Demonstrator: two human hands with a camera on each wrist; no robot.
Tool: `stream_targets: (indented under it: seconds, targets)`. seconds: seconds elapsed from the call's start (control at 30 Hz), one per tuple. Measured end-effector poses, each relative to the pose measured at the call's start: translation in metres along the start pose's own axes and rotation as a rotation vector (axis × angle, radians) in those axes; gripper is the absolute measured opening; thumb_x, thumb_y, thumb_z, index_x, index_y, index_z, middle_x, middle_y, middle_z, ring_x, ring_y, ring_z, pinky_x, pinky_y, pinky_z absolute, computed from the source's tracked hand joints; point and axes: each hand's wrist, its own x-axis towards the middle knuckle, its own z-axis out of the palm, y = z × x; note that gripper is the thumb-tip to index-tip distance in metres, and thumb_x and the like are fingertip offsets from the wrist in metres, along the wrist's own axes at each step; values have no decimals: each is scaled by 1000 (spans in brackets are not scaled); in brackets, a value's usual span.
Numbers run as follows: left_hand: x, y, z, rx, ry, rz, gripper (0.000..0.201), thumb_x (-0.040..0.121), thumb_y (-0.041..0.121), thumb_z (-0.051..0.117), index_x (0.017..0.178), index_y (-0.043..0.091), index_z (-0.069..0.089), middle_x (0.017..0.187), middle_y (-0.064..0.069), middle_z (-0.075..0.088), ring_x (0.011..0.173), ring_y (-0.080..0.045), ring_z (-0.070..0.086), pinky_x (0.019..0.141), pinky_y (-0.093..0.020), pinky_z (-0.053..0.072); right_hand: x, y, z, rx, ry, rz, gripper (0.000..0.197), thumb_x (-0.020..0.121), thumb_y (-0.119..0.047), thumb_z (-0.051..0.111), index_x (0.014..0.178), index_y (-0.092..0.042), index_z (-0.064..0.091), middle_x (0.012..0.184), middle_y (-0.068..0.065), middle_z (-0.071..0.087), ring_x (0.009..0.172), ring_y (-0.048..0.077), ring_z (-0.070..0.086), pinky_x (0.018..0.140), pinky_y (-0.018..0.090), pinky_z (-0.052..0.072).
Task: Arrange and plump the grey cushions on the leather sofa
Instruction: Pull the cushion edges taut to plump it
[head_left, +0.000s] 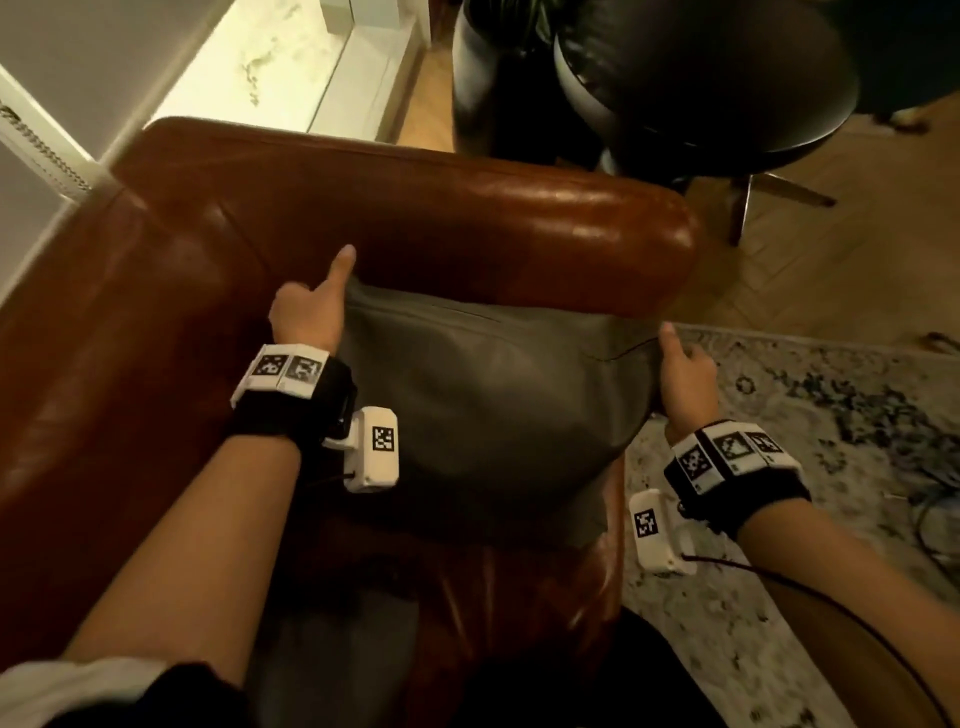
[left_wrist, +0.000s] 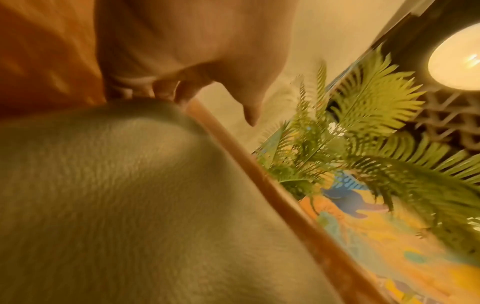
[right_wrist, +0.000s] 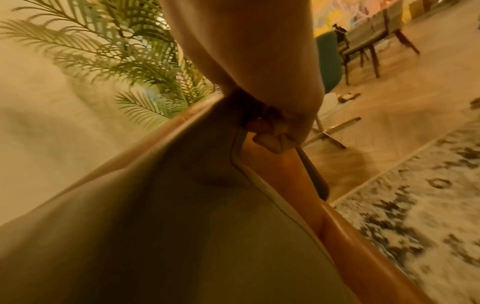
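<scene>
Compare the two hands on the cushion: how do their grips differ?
The left hand sits at the cushion's upper left corner, next to the sofa's backrest, thumb sticking up. The right hand is at the upper right corner, over the sofa's outer end, thumb along the seam, fingers curled round the corner in the wrist view. Both hold the same cushion by a top corner.

Beyond the far armrest you see 1 dark round chair (head_left: 701, 78) on wood flooring (head_left: 810, 249); right lies a patterned rug (head_left: 810, 415), and a leafy plant (left_wrist: 363, 127) stands by.
</scene>
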Motion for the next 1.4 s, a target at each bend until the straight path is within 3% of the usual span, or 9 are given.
stream_targets:
  seconds: [0.17,0.3,0.47,0.6,0.7,0.93,1.1,1.3,1.4]
  targets:
    - [21,-20,-1,70,67,46,48,89,42,68,116,2,69,121,-21,68,114,-34,62,89,-32,45,-1,3,-17,61,-40,-47,28,94,-40,60,103,-14,63,107,9,67,98,27,63,84,45,53]
    - [24,-36,-3,-29,91,1,48,83,40,72,113,2,68,114,-19,70,108,-32,64,95,-36,49,-6,9,-19,131,45,22,38,92,-34,66,117,-6,60,107,15,66,90,29,63,88,51,55]
    - [37,-28,-17,-340,-268,-324,66,81,54,65,131,11,58,118,-9,69,103,-28,67,94,-41,52,-21,15,-18,344,-35,151,27,97,-42,53,102,-17,62,99,1,67,90,19,64,70,34,52]
    - [33,-19,-30,-100,-173,-8,33,87,26,73,107,-1,67,96,-12,68,96,-30,67,94,-44,54,-29,12,-26,276,-45,16,25,98,-31,55,107,-10,65,97,0,69,90,14,66,66,30,51]
    - [38,-27,-44,-112,-4,150,46,70,27,83,105,0,70,101,-16,71,95,-26,68,94,-48,55,-32,0,-34,198,-52,-108,16,95,-23,62,93,-8,65,92,3,69,83,14,68,68,32,57]
    - [17,-47,-36,-529,-361,-292,58,88,56,62,125,12,63,115,-10,73,101,-24,71,92,-37,55,-31,-13,-16,232,-40,-2,31,94,-43,59,106,-15,63,105,2,69,89,15,65,71,35,54]
    - [23,-36,-55,-337,-72,8,15,82,18,78,85,11,65,97,-13,70,85,-20,69,82,-33,57,-47,-23,-38,137,-101,-85,24,97,-30,57,89,-10,64,94,4,69,84,16,67,66,33,53]
    - [46,-57,-51,-177,15,5,64,46,59,83,83,9,71,93,-12,74,90,-25,71,88,-45,58,-24,-3,-26,-291,23,-86,48,91,-41,64,105,5,60,100,19,67,92,35,65,77,48,56]
    - [28,-51,-46,-296,10,-21,41,73,60,72,73,20,64,98,-10,72,98,-24,69,94,-40,55,-28,-11,-4,-654,241,-417,53,92,-31,63,127,3,46,132,24,48,122,40,47,102,47,37]
